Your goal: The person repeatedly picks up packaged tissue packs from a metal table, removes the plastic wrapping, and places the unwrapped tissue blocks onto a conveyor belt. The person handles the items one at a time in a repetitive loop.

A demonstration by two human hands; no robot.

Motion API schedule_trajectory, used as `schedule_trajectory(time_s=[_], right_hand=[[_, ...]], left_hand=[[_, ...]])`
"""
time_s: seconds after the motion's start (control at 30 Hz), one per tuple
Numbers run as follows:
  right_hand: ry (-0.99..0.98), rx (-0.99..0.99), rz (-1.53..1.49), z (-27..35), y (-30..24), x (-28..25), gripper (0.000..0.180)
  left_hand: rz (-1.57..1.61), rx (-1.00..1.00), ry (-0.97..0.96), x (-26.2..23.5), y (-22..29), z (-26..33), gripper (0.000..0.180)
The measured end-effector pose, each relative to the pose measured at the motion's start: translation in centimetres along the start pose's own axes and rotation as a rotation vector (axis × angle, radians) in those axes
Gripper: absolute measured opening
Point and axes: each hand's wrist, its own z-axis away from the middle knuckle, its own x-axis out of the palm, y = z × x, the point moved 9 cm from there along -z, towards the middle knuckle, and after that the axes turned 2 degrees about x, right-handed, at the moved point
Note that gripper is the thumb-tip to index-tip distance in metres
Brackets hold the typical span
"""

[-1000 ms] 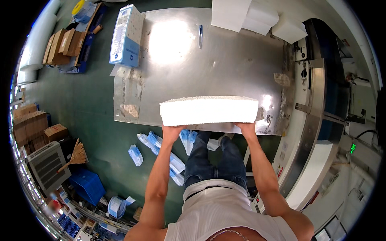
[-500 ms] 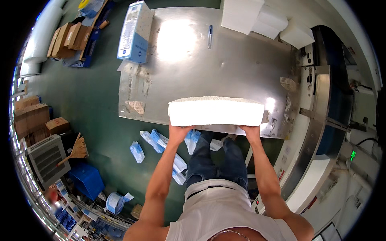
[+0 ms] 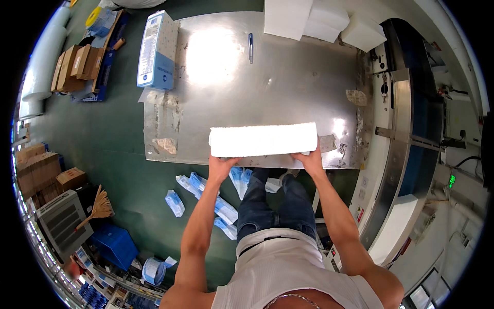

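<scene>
A long white block (image 3: 263, 140), which looks like a stack of soft sheets, lies crosswise at the near edge of the metal table (image 3: 226, 105). My left hand (image 3: 222, 166) is closed on its near left corner. At the near right end, my right hand (image 3: 310, 161) grips the block, thumb toward the middle and fingers round the end. Whether the block rests on the tabletop or is held just above it, I cannot tell. Its right end sits slightly farther from me than its left.
On the table stand a blue-and-white carton (image 3: 157, 51) at far left, a pen (image 3: 250, 49), and white blocks (image 3: 288, 18) at the back right. A machine (image 3: 396, 113) borders the right side. Blue-and-white plastic wrappers (image 3: 216, 203) litter the floor by my feet.
The white block looks shorter from end to end and its right end has turned a little away from me. My right hand has moved inward with it. The whole view has shifted slightly.
</scene>
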Motion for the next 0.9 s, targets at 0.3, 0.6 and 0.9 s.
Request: schedule_trajectory(time_s=[0.3,0.6,0.9], right_hand=[[-0.395,0.316,0.234,-5.2,-2.5,-0.8,0.097],[-0.218,0.423,-0.179,-4.1,0.3,-0.7,0.087],[-0.13,0.42,-0.083,-3.5,0.4,-0.6,0.08]], left_hand=[[-0.402,-0.402,-0.305,-2.6,3.5,-4.4,0.079],[0.063,-0.312,-0.149,-1.7,-0.1,-3.9,0.077],[-0.031,-0.274,-0.093,-2.5,0.7,-4.9,0.095]])
